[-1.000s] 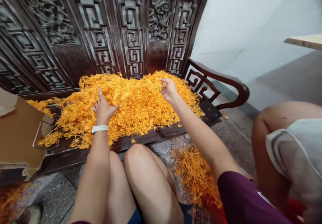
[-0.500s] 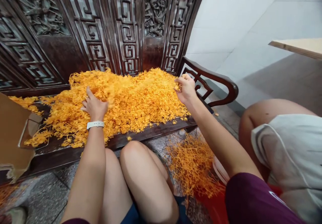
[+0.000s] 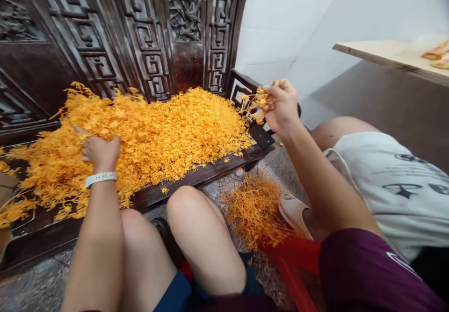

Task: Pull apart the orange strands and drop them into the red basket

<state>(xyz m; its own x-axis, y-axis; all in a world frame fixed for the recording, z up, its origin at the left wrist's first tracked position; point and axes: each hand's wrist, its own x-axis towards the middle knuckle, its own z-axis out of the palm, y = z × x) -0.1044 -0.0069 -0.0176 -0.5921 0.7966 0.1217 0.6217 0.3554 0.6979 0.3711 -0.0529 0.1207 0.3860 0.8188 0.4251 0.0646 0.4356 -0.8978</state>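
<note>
Head view: my right grip [image 3: 282,106] is pinching a small orange sprig [image 3: 257,102] above the counter's right end. My left grip [image 3: 101,152] is touching the orange heap [image 3: 185,134], fingertips partly hiding, so whether it is holding anything is staying unclear. The heap is spreading along the counter [image 3: 210,171], nearing its front edge; a dark phone [image 3: 262,136] is lying by the right front corner.

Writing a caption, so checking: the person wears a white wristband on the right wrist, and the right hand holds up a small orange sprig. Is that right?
Not quite: the head view shows the white wristband on the wrist of the left hand. The right hand does hold up a small orange sprig.
</note>
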